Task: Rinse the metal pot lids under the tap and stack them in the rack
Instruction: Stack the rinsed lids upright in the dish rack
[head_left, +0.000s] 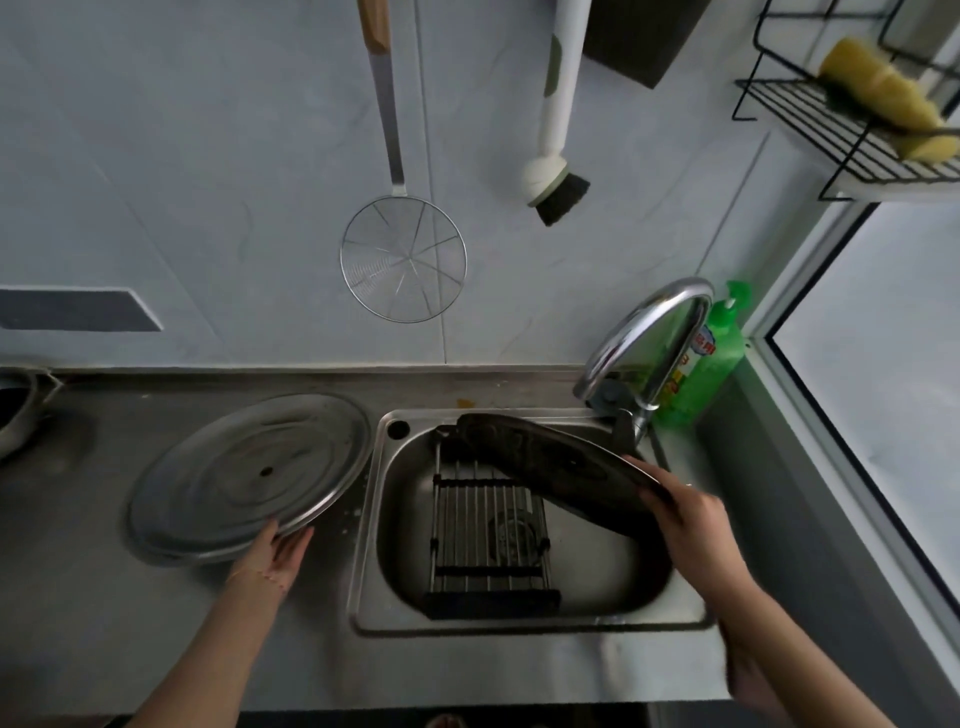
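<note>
Our right hand (685, 514) grips the rim of a dark lid (545, 462), tilted over the sink (519, 618) and its rack (485, 530), near the tap (644, 338). Our left hand (275, 556) lies open-fingered under the edge of the silver lid (244, 473) on the grey counter (78, 597); its fingertips are hidden.
</note>
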